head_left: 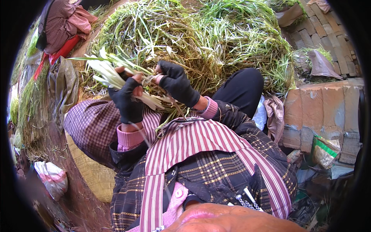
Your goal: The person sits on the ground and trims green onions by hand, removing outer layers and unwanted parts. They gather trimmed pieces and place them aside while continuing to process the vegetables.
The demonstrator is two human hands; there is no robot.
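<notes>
My left hand (127,98), in a black fingerless glove, grips a bundle of pale green-white stalks (105,72). Their broad white parts fan out to the upper left, and cut-looking pale ends (152,101) stick out below the hand. My right hand (178,82), gloved the same way, is close beside it with thumb and fingers pinched on thin strands (148,77) at the bundle. Whether these strands are leaves or roots cannot be made out. Loose stems (166,123) lie on the striped apron (197,139) over my lap.
A large heap of green and straw-coloured plant leaves (200,46) rises in front of my knees. A person in checked clothing (59,26) is at upper left. To the right are a low brick wall (321,107) and a green-and-white packet (326,150); a white-and-pink sack (52,178) lies left.
</notes>
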